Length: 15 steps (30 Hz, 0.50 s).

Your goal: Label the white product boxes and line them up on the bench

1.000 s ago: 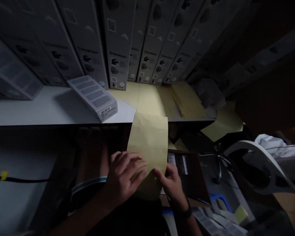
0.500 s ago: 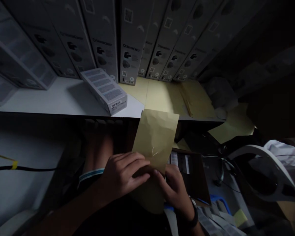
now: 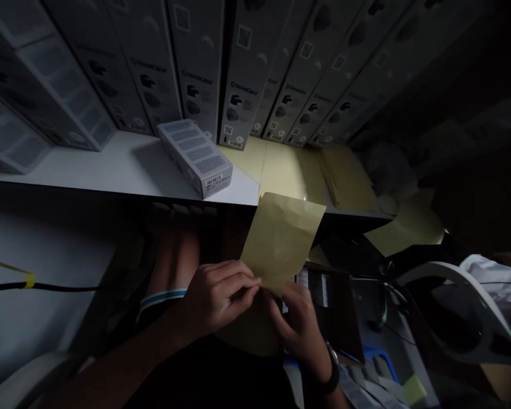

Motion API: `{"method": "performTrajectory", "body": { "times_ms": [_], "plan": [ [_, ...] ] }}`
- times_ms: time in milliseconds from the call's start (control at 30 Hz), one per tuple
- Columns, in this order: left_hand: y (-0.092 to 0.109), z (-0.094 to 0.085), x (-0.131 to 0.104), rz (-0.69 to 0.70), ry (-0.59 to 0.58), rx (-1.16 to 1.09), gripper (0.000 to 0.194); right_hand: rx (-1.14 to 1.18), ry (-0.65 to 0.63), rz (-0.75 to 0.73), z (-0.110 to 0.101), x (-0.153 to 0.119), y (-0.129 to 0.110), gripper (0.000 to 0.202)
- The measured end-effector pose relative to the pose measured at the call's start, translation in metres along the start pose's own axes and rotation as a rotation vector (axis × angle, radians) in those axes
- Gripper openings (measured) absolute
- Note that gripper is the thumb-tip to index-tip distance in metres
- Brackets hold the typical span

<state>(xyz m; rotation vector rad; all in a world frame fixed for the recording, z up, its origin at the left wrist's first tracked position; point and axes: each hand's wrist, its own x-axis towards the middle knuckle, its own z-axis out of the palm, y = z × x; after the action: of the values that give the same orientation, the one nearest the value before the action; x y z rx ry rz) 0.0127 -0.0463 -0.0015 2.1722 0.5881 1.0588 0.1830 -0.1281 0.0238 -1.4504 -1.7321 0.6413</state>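
A yellowish paper envelope (image 3: 283, 236) is held up over my lap, its top edge near the front of the white shelf. My left hand (image 3: 223, 292) pinches its lower left part between thumb and fingers. On the right, my right hand (image 3: 300, 321), with a dark watch on the wrist, grips the paper's lower right part with thumb and curled fingers. The paper is bent where the two hands meet, and its lower part hangs in shadow below them.
On the white shelf (image 3: 130, 182) lies a small box (image 3: 198, 156). Tall boxes (image 3: 242, 85) stand in a row behind it. More yellowish envelopes (image 3: 349, 179) lie at the shelf's right. An open drawer or box (image 3: 340, 312) and a white curved frame (image 3: 464, 278) are at the right.
The view has shifted slightly, so the shelf and boxes appear further right. The envelope's upper part leans more to the right, and its lower part is bent more sharply between my hands.
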Motion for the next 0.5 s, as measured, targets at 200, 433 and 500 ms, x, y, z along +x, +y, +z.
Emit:
{"method": "performTrajectory", "body": {
  "times_ms": [200,433,500],
  "plan": [
    [-0.0025,0.0048,0.001,-0.038,0.009,-0.113,0.007,-0.023,-0.028,0.036,-0.0005,-0.0002,0.0016,0.019],
    [0.0016,0.0077,0.0073,-0.242,0.071,-0.309,0.016,-0.045,-0.03,0.011,-0.0006,-0.0005,-0.0028,0.024],
    [0.0006,0.0073,0.0065,-0.27,0.089,-0.32,0.016,-0.053,-0.028,0.023,-0.0002,-0.0028,-0.0035,0.026]
  ]
}}
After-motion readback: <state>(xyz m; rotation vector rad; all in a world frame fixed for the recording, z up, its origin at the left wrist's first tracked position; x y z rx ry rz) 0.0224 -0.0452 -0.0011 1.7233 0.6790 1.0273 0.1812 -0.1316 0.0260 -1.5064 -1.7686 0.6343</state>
